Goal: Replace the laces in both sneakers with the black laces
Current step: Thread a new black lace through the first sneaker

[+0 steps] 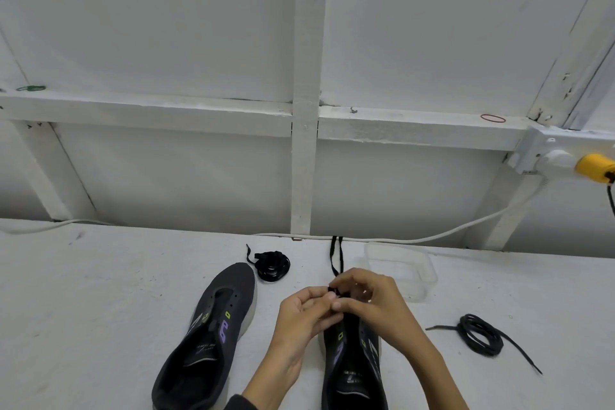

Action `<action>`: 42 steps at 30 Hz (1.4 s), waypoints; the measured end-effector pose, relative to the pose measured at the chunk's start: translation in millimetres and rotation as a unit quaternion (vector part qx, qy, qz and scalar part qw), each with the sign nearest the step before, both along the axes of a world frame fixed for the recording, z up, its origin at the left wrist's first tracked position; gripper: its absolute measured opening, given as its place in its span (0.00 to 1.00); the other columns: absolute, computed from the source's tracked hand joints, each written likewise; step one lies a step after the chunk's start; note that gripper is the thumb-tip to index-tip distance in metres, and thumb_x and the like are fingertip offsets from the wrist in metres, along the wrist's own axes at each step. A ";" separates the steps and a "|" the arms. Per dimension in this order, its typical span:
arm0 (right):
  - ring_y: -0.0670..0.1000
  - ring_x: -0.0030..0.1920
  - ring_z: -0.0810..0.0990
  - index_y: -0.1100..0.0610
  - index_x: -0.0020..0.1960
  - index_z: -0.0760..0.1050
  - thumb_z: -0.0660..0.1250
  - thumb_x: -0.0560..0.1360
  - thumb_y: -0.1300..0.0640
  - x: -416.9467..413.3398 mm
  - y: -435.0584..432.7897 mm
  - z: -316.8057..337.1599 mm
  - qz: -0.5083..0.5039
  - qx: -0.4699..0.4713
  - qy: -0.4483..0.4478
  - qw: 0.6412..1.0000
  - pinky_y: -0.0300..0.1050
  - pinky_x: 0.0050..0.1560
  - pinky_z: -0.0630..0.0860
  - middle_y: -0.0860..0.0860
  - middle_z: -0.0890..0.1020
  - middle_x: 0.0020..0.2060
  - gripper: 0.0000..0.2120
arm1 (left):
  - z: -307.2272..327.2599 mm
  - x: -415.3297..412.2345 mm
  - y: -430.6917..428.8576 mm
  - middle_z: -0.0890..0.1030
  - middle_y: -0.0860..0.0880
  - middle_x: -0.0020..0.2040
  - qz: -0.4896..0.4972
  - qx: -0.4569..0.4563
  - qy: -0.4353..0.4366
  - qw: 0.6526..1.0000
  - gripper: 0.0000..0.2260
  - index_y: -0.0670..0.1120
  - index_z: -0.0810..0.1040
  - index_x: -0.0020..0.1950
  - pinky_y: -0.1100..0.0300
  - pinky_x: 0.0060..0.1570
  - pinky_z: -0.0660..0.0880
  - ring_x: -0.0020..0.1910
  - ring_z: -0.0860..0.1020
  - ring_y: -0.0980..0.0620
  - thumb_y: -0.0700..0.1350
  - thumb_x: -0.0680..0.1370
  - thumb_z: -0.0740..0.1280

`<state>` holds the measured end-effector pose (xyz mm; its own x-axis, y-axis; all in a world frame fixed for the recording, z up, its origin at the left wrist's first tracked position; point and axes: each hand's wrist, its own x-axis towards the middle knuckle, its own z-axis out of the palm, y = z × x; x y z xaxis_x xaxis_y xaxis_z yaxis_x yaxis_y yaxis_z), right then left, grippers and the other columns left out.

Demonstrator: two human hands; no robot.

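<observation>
1. Head view: two dark sneakers stand on the white tabletop (100, 293), toes pointing away from the person.
2. The left sneaker (206, 336) has bare eyelets and stands apart from both hands.
3. The right sneaker (352, 366) lies under the hands, which hide its front part.
4. The left hand (306, 313) has its fingers curled, and its grip is closed to a pinch on the black lace (336, 256) above the front of the right sneaker.
5. The right hand (369, 299) curls over the same spot from the other side, its grip also tight on that lace, fingertips touching those of the left hand.
6. Two strands of the black lace run from the hands across the tabletop to its far edge.
7. A coiled lace (271, 265) lies just beyond the toe of the left sneaker.
8. A second coiled lace (479, 336), with loose ends trailing, lies well to the right of the right sneaker.
9. A clear plastic container (402, 270) sits just beyond the right hand.
10. A white cable (466, 226) runs along the far edge up to a socket holding a yellow plug (595, 168).
</observation>
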<state>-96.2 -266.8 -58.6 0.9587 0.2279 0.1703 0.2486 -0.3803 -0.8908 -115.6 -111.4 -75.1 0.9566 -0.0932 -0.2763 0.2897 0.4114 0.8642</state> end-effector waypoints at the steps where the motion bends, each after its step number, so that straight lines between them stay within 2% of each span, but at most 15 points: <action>1: 0.51 0.38 0.80 0.49 0.45 0.84 0.77 0.67 0.62 1.0 -1.6 -2.1 -0.012 -0.003 -0.005 1.000 0.37 0.39 0.75 0.46 0.84 0.38 0.11 | -1.3 -0.8 -1.9 0.84 0.37 0.47 0.004 0.002 0.000 1.000 0.09 0.33 0.78 0.55 0.60 0.45 0.81 0.47 0.85 0.45 0.36 0.76 0.69; 4: 0.48 0.34 0.80 0.49 0.40 0.85 0.78 0.67 0.63 3.0 -5.2 -5.5 -0.042 -0.003 -0.021 0.999 0.36 0.37 0.73 0.46 0.84 0.36 0.09 | -3.0 -1.7 -6.6 0.85 0.37 0.47 0.018 0.013 -0.001 1.000 0.11 0.36 0.76 0.57 0.60 0.45 0.81 0.47 0.85 0.44 0.36 0.76 0.70; 7: 0.45 0.36 0.79 0.46 0.40 0.85 0.75 0.70 0.62 6.6 -18.6 -7.9 -0.071 -0.051 -0.033 0.996 0.33 0.38 0.71 0.42 0.82 0.37 0.10 | -4.2 0.7 -6.8 0.85 0.38 0.45 0.028 0.035 -0.001 0.999 0.12 0.42 0.73 0.58 0.59 0.44 0.81 0.45 0.84 0.45 0.37 0.76 0.70; 11: 0.43 0.31 0.78 0.43 0.38 0.82 0.72 0.74 0.62 7.9 -45.6 -16.7 -0.075 -0.122 0.039 0.989 0.36 0.35 0.73 0.37 0.82 0.36 0.14 | -7.4 0.9 -3.0 0.85 0.42 0.44 -0.006 0.106 -0.015 0.994 0.05 0.40 0.79 0.53 0.61 0.41 0.80 0.38 0.81 0.51 0.36 0.79 0.66; 13: 0.43 0.25 0.75 0.47 0.36 0.82 0.72 0.73 0.64 4.2 -51.0 -24.9 -0.087 -0.120 0.085 0.985 0.36 0.31 0.72 0.43 0.82 0.29 0.13 | -11.8 2.5 -3.4 0.85 0.46 0.43 -0.032 0.187 -0.041 0.981 0.08 0.44 0.82 0.49 0.62 0.40 0.77 0.38 0.79 0.55 0.35 0.79 0.64; 16: 0.49 0.23 0.72 0.53 0.38 0.84 0.72 0.73 0.67 -2.5 -51.7 -38.3 -0.110 -0.049 0.131 0.984 0.41 0.27 0.69 0.57 0.80 0.26 0.10 | -15.5 7.2 -8.3 0.85 0.54 0.40 -0.073 0.357 -0.108 0.925 0.08 0.54 0.83 0.44 0.63 0.46 0.75 0.41 0.79 0.60 0.42 0.76 0.67; 18: 0.49 0.23 0.73 0.55 0.39 0.84 0.72 0.72 0.69 -5.5 -49.2 -46.0 -0.128 -0.001 0.130 0.983 0.41 0.26 0.68 0.57 0.81 0.27 0.10 | -13.4 9.4 -12.4 0.82 0.57 0.38 -0.098 0.461 -0.138 0.871 0.06 0.59 0.81 0.41 0.65 0.40 0.73 0.40 0.78 0.60 0.48 0.75 0.68; 20: 0.47 0.23 0.74 0.57 0.40 0.84 0.72 0.71 0.70 -8.2 -44.9 -51.4 -0.147 0.036 0.125 0.981 0.39 0.25 0.67 0.54 0.82 0.28 0.09 | -8.8 11.8 -15.0 0.78 0.59 0.35 -0.112 0.545 -0.162 0.815 0.04 0.61 0.78 0.41 0.68 0.36 0.68 0.38 0.76 0.60 0.51 0.74 0.66; 25: 0.47 0.27 0.78 0.55 0.39 0.83 0.74 0.70 0.68 -13.0 -36.3 -61.0 -0.187 0.051 0.100 0.976 0.40 0.26 0.70 0.52 0.84 0.31 0.08 | -5.6 22.2 -22.4 0.79 0.58 0.43 -0.147 0.642 -0.192 0.728 0.07 0.58 0.79 0.47 0.61 0.44 0.67 0.50 0.78 0.56 0.50 0.73 0.63; 28: 0.45 0.29 0.77 0.48 0.36 0.82 0.76 0.69 0.66 -14.9 -33.9 -64.8 -0.201 0.030 0.088 0.975 0.40 0.30 0.72 0.50 0.84 0.31 0.13 | -11.2 26.3 -27.7 0.80 0.56 0.43 -0.165 0.671 -0.204 0.694 0.09 0.55 0.82 0.49 0.60 0.43 0.66 0.52 0.78 0.54 0.47 0.73 0.64; 30: 0.44 0.30 0.77 0.43 0.36 0.81 0.76 0.68 0.65 -16.2 -32.7 -68.4 -0.213 0.011 0.079 0.974 0.42 0.33 0.73 0.48 0.84 0.31 0.16 | -13.8 27.2 -29.4 0.83 0.55 0.47 -0.171 0.671 -0.210 0.690 0.09 0.54 0.83 0.50 0.60 0.43 0.66 0.52 0.78 0.53 0.48 0.73 0.64; 35: 0.45 0.30 0.76 0.39 0.39 0.79 0.77 0.66 0.65 -16.1 -25.9 -73.2 -0.249 -0.010 0.063 0.966 0.48 0.38 0.78 0.44 0.83 0.31 0.19 | -18.9 28.9 -28.1 0.82 0.54 0.49 -0.174 0.646 -0.221 0.710 0.09 0.54 0.83 0.51 0.59 0.44 0.66 0.54 0.76 0.53 0.51 0.74 0.67; 40: 0.44 0.30 0.75 0.39 0.38 0.79 0.77 0.64 0.65 -11.9 -22.4 -72.2 -0.239 -0.029 0.058 0.969 0.48 0.39 0.77 0.43 0.83 0.30 0.20 | -34.8 21.4 -28.0 0.69 0.58 0.38 -0.143 0.618 -0.242 0.734 0.09 0.55 0.81 0.53 0.61 0.45 0.65 0.55 0.71 0.56 0.54 0.75 0.66; 42: 0.45 0.29 0.76 0.39 0.38 0.79 0.77 0.64 0.65 -10.4 -22.1 -72.9 -0.239 -0.032 0.067 0.968 0.49 0.39 0.77 0.44 0.83 0.30 0.20 | -38.0 20.7 -27.1 0.68 0.59 0.37 -0.132 0.610 -0.243 0.742 0.10 0.55 0.81 0.53 0.63 0.46 0.66 0.54 0.71 0.56 0.55 0.75 0.66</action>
<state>-106.6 -289.0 -131.5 0.9697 -0.2413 0.0371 -0.0857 -0.4785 -0.8739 -94.9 -138.5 -113.1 0.9638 -0.2593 0.0629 -0.2473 -0.7794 0.5757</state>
